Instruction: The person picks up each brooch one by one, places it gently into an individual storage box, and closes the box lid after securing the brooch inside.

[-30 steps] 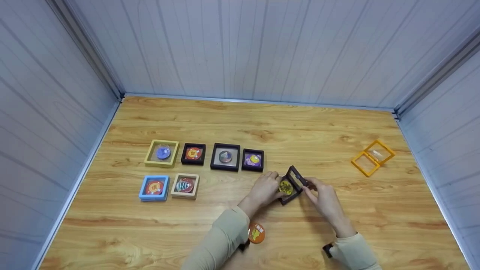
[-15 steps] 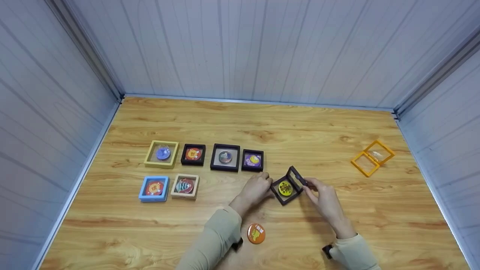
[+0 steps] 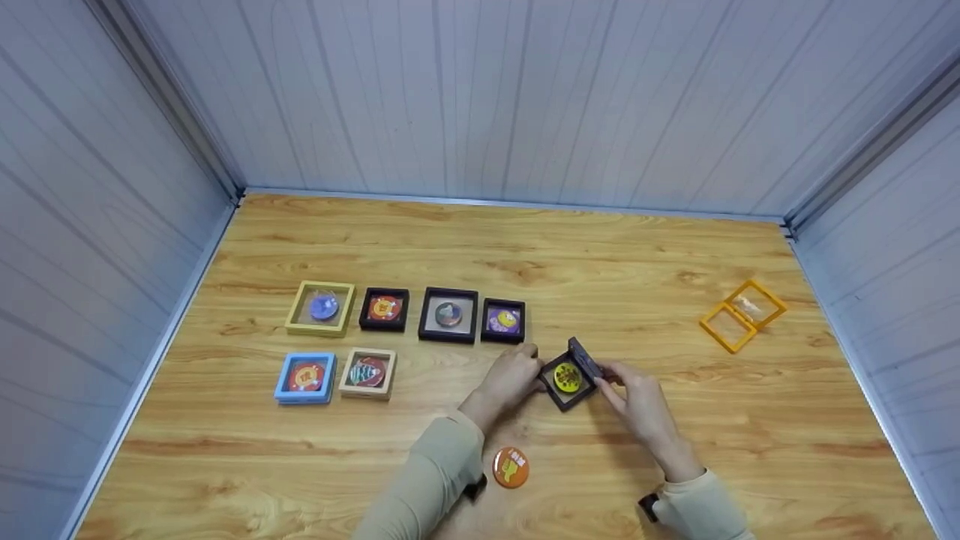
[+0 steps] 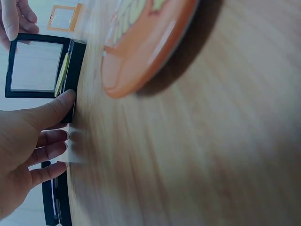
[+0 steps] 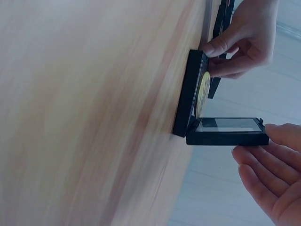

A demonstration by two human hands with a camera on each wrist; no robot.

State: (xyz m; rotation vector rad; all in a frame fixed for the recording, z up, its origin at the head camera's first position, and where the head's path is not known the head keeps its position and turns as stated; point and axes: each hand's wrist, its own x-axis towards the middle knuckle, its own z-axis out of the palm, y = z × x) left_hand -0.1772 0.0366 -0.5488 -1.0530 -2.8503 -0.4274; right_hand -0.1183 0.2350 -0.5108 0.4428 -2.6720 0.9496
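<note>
A black hinged display case (image 3: 568,403) stands on the table with its lid (image 3: 584,360) raised. A round yellow badge (image 3: 568,377) with dark marks lies in its base. My left hand (image 3: 511,380) grips the base at its left corner, the thumb (image 4: 63,100) against the edge. On the other side my right hand (image 3: 643,405) pinches the free edge of the lid between thumb and fingers, also seen in the right wrist view. Nearer to me, an orange badge (image 3: 511,468) with a yellow figure lies on the table, large in the left wrist view.
Beyond my left hand, a row of framed cases includes a small black case (image 3: 503,321) and a yellow case (image 3: 321,308). A blue case (image 3: 305,378) and a beige case (image 3: 368,373) stand nearer. An orange case (image 3: 729,328) lies spread at far right.
My left hand has drawn back from over the yellow badge to the case's left corner. My right hand has moved slightly left, tilting the lid further towards the base.
</note>
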